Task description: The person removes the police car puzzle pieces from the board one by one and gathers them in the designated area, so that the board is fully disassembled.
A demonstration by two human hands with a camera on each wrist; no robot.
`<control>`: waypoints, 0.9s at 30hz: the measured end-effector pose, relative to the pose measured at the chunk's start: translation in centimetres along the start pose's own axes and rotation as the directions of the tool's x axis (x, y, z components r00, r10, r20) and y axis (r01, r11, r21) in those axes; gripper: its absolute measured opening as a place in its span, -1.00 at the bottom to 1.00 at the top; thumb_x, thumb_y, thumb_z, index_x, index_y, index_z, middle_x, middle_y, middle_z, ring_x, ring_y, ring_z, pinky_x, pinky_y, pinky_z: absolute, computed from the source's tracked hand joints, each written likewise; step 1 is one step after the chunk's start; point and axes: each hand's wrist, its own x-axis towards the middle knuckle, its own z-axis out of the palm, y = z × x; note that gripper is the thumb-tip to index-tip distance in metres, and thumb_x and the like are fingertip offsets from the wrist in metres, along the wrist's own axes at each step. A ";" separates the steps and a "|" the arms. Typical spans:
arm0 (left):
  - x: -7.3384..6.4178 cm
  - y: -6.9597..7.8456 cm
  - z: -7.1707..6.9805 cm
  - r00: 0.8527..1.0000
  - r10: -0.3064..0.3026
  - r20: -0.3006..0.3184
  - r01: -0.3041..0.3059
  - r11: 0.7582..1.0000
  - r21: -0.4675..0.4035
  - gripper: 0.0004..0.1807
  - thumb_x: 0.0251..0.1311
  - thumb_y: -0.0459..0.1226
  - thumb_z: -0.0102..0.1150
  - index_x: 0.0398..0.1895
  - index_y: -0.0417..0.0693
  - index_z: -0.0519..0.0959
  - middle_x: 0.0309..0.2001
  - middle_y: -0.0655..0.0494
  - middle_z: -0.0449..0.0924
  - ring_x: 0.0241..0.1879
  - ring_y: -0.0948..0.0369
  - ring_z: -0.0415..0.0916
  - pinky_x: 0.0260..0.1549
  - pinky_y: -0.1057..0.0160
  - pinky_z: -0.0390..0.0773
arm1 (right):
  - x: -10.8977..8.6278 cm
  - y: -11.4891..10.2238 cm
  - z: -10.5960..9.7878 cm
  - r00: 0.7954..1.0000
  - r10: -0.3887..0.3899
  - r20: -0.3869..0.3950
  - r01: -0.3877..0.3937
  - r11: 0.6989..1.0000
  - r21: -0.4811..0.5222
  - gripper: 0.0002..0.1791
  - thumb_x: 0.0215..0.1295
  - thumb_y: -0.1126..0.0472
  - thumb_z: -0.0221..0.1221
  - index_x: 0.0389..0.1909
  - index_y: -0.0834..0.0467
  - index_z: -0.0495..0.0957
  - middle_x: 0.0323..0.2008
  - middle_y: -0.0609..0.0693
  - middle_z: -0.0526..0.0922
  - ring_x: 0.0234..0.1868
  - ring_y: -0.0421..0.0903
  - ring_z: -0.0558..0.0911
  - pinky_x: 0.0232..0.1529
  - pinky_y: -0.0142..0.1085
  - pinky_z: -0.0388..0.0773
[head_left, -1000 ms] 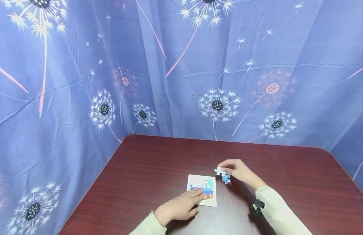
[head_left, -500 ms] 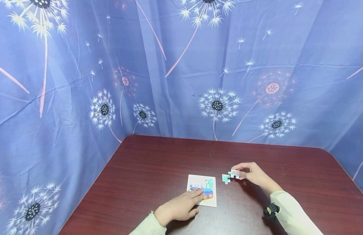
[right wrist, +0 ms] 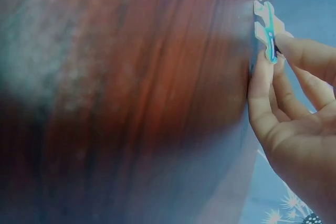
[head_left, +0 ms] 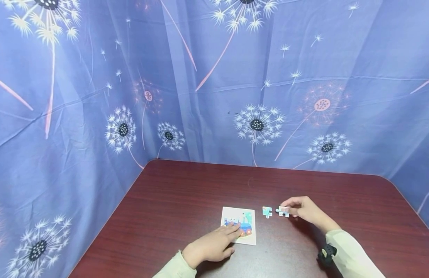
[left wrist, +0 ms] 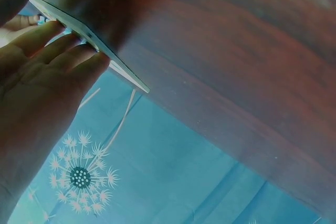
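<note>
Left hand (head_left: pixel 214 242), fingers extended, rests on picture board (head_left: pixel 232 210). Right hand (head_left: pixel 307 211) pinches puzzle piece (head_left: pixel 282 211) between thumb and fingers, to right of board; whether piece touches bench (head_left: pixel 186 193), hard to tell. Second piece (head_left: pixel 267 211) lies on bench between board and pinched piece.

The left grip (head_left: pixel 214 242) hides the picture board (head_left: pixel 246 221) at its seven-o'clock corner; the right grip (head_left: pixel 309 211) covers its puzzle piece (head_left: pixel 282 211) at three o'clock. The head view's six-o'clock edge cuts both sleeves (head_left: pixel 353 255) and the bench (head_left: pixel 186 193).
</note>
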 end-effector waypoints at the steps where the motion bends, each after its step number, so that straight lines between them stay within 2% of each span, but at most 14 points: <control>1: 0.0 0.0 0.0 1.000 0.003 0.001 -0.003 1.000 -0.002 -0.39 0.34 -0.19 0.06 0.42 -0.15 0.24 0.42 -0.05 0.19 0.41 0.06 0.14 0.32 0.14 0.24 | 0.0 0.0 0.0 1.000 -0.002 -0.002 0.002 1.000 -0.013 -0.80 0.24 0.35 0.21 -0.17 0.39 0.62 -0.40 0.15 0.68 -0.57 -0.20 0.51 -0.57 -0.32 0.51; 11: 0.0 0.0 -0.1 1.000 0.005 0.002 -0.005 1.000 -0.012 -0.38 0.33 -0.21 0.07 0.42 -0.16 0.23 0.43 -0.06 0.19 0.41 0.06 0.12 0.33 0.16 0.21 | 0.1 0.2 0.0 1.000 0.013 -0.027 -0.016 0.994 -0.112 -0.84 0.18 0.39 0.23 -0.22 0.33 0.66 -0.45 0.06 0.67 -0.62 -0.21 0.45 -0.62 -0.36 0.43; 17: 0.0 -0.1 -0.1 1.000 0.010 0.002 -0.010 1.000 -0.004 -0.37 0.32 -0.20 0.08 0.43 -0.16 0.22 0.43 -0.05 0.18 0.42 0.07 0.12 0.33 0.16 0.21 | -0.1 0.1 0.1 0.997 0.049 -0.061 -0.057 0.988 -0.143 -0.86 0.15 0.37 0.26 -0.26 0.29 0.68 -0.42 0.03 0.67 -0.60 -0.22 0.45 -0.60 -0.37 0.43; 27: 0.1 -0.3 0.2 1.000 0.020 -0.004 -0.020 1.000 0.006 -0.36 0.32 -0.20 0.08 0.43 -0.17 0.22 0.42 -0.07 0.19 0.41 0.06 0.13 0.33 0.15 0.21 | -0.1 -0.1 0.4 0.994 0.049 -0.100 -0.068 0.979 -0.191 -0.87 0.11 0.40 0.26 -0.29 0.28 0.68 -0.35 0.08 0.67 -0.57 -0.20 0.46 -0.58 -0.36 0.44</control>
